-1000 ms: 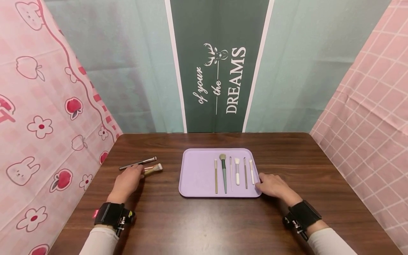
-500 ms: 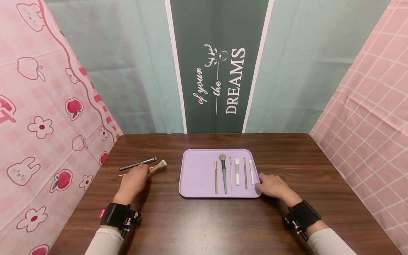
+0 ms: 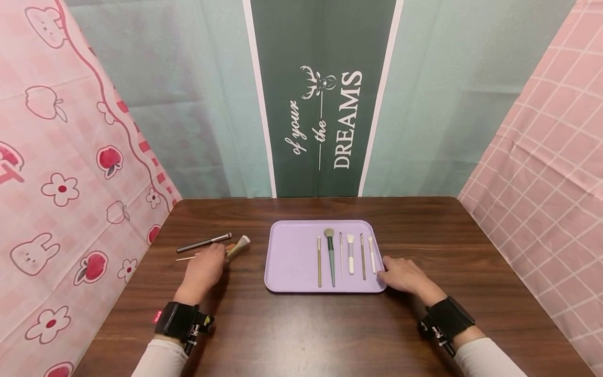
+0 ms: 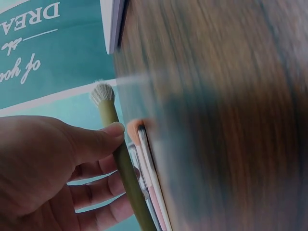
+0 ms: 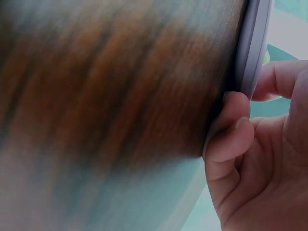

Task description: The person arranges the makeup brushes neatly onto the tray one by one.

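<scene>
In my left hand [image 3: 206,268] is an olive-green makeup brush [image 4: 126,171], pinched between thumb and fingers with its pale bristles pointing up and right. Just beyond that hand on the table lie a dark-handled makeup brush [image 3: 202,242] and a thin pink-handled one with orange bristles [image 4: 135,132], the latter partly hidden by the hand. My right hand [image 3: 404,275] grips the near right corner of a lilac tray [image 3: 292,262], its fingers at the rim in the right wrist view. Several makeup brushes stand in a row across the tray's right half, among them a green one [image 3: 331,259].
The dark wood table [image 3: 301,335] carries the tray near its middle. Behind it hangs a green cloth [image 3: 320,178] with white lettering. Pink patterned cloths flank the left [image 3: 85,209] and right [image 3: 542,183] sides.
My left hand has moved right with the olive-green brush, away from the two brushes on the table; the thin one's handle end now shows. The right hand and tray stay put.
</scene>
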Action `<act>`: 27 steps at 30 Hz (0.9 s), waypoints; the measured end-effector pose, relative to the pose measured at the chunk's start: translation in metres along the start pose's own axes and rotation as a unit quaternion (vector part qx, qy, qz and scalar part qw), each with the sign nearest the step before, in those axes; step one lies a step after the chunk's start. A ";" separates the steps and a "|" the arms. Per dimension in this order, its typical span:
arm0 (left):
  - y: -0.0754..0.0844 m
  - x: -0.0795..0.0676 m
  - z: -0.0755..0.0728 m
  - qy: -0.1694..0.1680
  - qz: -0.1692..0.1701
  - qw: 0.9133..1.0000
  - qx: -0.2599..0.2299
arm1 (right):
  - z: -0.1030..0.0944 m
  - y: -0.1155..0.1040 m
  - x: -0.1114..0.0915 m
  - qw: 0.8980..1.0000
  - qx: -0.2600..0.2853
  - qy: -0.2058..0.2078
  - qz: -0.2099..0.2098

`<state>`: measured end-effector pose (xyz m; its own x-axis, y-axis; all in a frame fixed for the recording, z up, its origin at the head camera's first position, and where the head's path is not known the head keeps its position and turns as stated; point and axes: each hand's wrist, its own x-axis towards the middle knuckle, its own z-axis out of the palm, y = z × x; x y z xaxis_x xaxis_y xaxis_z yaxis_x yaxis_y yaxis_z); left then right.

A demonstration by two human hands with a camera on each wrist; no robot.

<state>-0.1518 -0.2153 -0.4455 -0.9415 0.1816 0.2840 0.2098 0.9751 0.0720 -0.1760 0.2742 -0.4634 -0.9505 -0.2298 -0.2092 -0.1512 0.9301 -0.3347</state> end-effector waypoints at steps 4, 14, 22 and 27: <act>0.007 0.000 0.001 0.004 0.008 1.000 0.001 | 0.000 0.000 0.000 1.000 0.002 -0.001 0.001; 0.023 0.004 0.001 -0.024 -0.018 0.999 -0.015 | 0.000 0.000 0.000 1.000 0.002 -0.001 0.001; 0.038 0.009 0.000 -0.005 -0.039 0.998 -0.049 | -0.001 -0.001 0.000 1.000 0.001 -0.001 -0.001; 0.045 0.012 0.004 0.021 -0.044 0.997 -0.063 | -0.001 -0.001 0.000 1.000 -0.001 0.000 -0.001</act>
<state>-0.1544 -0.1687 -0.4423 -0.9464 0.0873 0.3109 0.1601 0.9629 0.2172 -0.1758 0.2736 -0.4618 -0.9498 -0.2327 -0.2090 -0.1542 0.9298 -0.3343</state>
